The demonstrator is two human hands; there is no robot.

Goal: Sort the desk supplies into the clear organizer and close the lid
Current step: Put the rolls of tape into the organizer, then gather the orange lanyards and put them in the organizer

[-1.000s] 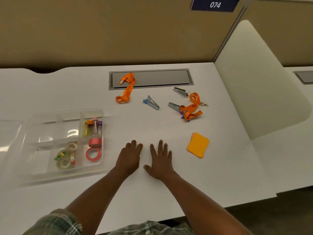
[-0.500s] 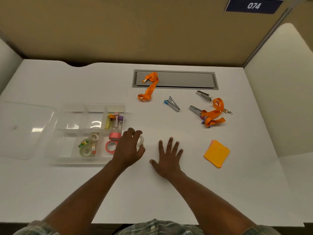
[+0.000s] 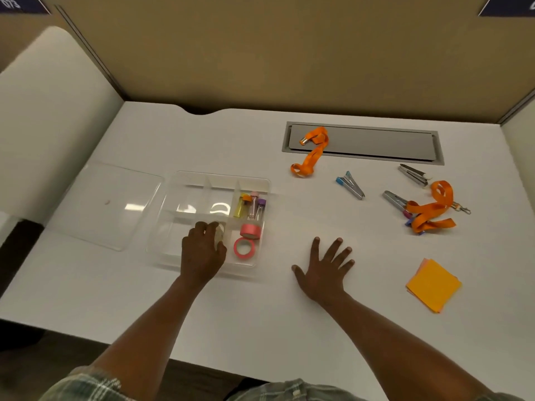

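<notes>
Head view: left hand (image 3: 202,250) inside the clear organizer (image 3: 185,180), fingers curled on a pale tape roll (image 3: 219,233) over the near middle compartment; release not yet seen. Right hand (image 3: 324,270) flat on the desk (image 3: 260,314), fingers spread, empty. Loose supplies lie ahead and right of the right hand: blue-tipped clip (image 3: 351,185), long axis diagonal; orange sticky notes (image 3: 432,285) nearest. Right hand nearer. Lid (image 3: 107,204) open, left of the organizer.

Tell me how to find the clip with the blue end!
Look at the grey panel set into the desk's far side. Just in front of it, between the two orange straps, lies a small metal clip. It alone has bright blue tips and lies by itself.
</notes>
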